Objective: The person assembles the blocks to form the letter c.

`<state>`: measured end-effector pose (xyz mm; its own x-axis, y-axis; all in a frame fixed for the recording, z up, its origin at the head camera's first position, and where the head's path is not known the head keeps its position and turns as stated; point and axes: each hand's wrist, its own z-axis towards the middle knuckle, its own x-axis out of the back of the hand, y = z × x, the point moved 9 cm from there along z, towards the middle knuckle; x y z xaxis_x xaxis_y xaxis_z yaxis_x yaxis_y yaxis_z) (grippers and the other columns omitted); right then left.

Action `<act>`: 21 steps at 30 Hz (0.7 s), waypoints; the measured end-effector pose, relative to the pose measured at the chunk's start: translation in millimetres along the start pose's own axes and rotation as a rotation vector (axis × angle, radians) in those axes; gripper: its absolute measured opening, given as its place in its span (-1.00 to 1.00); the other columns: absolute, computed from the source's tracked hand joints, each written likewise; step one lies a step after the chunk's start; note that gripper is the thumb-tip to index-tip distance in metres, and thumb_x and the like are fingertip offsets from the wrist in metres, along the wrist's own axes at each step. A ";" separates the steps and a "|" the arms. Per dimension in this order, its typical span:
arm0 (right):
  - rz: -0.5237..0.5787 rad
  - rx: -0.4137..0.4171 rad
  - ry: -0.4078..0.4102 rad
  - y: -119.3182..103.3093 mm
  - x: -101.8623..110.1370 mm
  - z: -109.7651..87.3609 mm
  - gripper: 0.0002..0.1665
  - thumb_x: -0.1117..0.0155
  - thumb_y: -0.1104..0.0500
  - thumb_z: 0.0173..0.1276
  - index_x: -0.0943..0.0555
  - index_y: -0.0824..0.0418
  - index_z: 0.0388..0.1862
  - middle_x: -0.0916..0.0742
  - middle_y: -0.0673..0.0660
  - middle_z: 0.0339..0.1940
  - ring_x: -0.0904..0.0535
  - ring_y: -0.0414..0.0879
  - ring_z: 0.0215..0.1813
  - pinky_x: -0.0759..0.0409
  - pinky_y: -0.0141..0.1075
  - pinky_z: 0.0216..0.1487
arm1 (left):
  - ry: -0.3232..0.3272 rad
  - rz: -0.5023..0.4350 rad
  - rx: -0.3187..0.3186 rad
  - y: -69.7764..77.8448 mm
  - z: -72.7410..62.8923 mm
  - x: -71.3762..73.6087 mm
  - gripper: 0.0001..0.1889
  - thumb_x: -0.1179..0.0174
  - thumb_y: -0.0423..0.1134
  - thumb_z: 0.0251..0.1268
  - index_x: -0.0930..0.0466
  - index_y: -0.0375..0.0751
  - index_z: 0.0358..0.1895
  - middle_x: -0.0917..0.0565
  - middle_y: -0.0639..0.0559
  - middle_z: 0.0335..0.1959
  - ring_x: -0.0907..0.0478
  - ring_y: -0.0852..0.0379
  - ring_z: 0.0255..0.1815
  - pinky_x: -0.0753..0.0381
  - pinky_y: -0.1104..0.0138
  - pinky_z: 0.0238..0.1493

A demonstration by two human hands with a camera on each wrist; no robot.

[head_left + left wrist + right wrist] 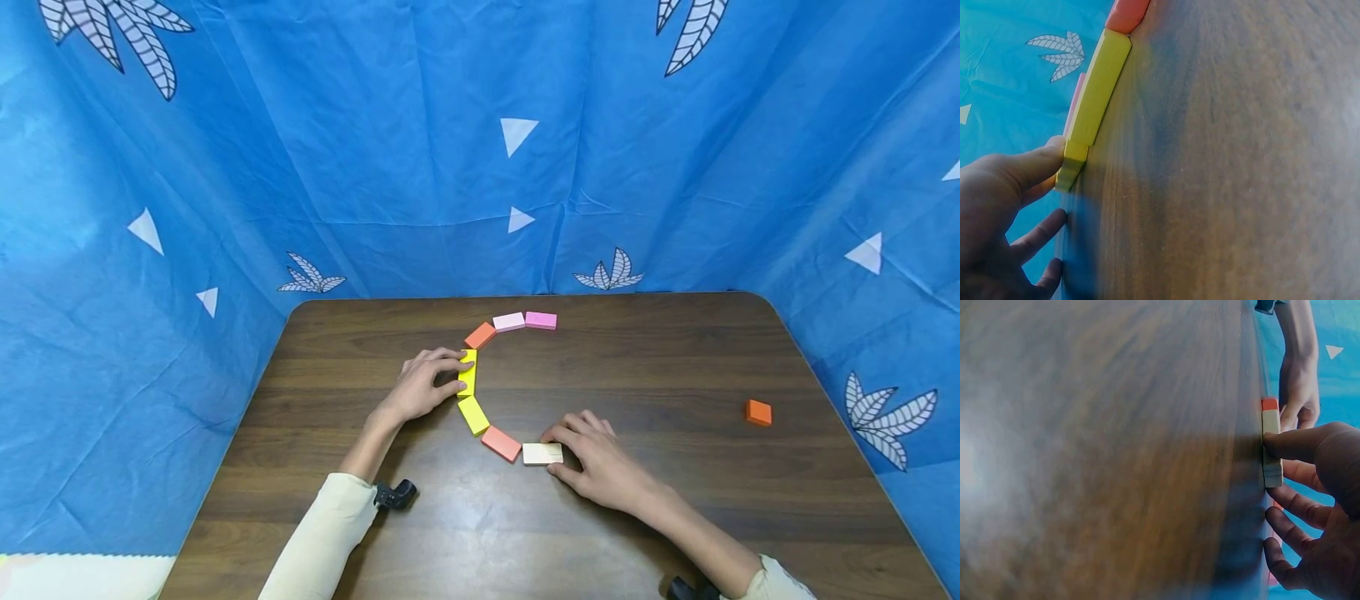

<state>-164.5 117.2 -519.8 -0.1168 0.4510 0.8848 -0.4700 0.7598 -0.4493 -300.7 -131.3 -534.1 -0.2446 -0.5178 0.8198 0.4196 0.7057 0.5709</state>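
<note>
On the table lies a curved row of coloured blocks, end to end. My left hand (422,387) pinches the upper yellow block (468,377) from its left side, thumb near the lower end. Below that come a second yellow block (473,415) and a salmon block (501,443). A cream block (538,453) ends the row at the bottom; my right hand (600,462) holds its right end between thumb and index finger. In the right wrist view the thumb presses the side of the cream block (1271,469), and the other fingers are spread beside it.
The row continues upward with an orange block (481,336), a pale pink block (509,322) and a pink block (541,320). A separate orange block (758,412) lies at the right of the brown table (660,358). Blue patterned cloth (450,167) hangs around the table.
</note>
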 end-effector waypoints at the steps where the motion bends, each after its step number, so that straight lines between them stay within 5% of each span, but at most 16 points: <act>1: 0.002 0.000 0.001 -0.3 0.1 0.0 -0.60 -0.67 0.04 0.27 -0.74 -0.13 0.05 -0.72 -0.19 -0.03 -0.48 -0.21 0.03 -0.42 -0.11 0.10 | 0.001 -0.002 -0.001 -0.1 -0.2 0.1 -0.58 -0.40 -0.07 0.50 -0.72 0.16 0.37 -0.62 0.12 0.49 -0.49 -0.09 0.46 -0.30 -0.23 0.42; 13: 0.040 -0.001 -0.015 4.5 4.7 -8.3 -0.49 -0.63 0.02 0.34 -0.69 -0.08 0.24 -0.72 -0.16 0.08 -0.47 -0.22 0.10 -0.48 -0.03 0.20 | 0.018 0.009 -0.019 1.6 -1.0 0.1 -0.58 -0.40 -0.06 0.50 -0.72 0.16 0.37 -0.64 0.11 0.47 -0.51 -0.08 0.42 -0.33 -0.20 0.36; 21: 0.029 -0.014 0.029 26.9 22.3 -26.3 -0.43 -0.62 0.01 0.35 -0.68 -0.06 0.31 -0.73 -0.14 0.17 -0.53 -0.18 0.16 -0.58 0.03 0.18 | 0.010 0.002 -0.003 -0.3 -0.3 -0.1 -0.58 -0.39 -0.05 0.51 -0.72 0.17 0.37 -0.63 0.10 0.47 -0.50 -0.09 0.44 -0.32 -0.22 0.40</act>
<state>-156.7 160.0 -515.4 -0.1046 0.4864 0.8675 -0.4542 0.7526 -0.4767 -300.6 -131.6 -534.4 -0.2354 -0.5213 0.8203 0.4225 0.7052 0.5694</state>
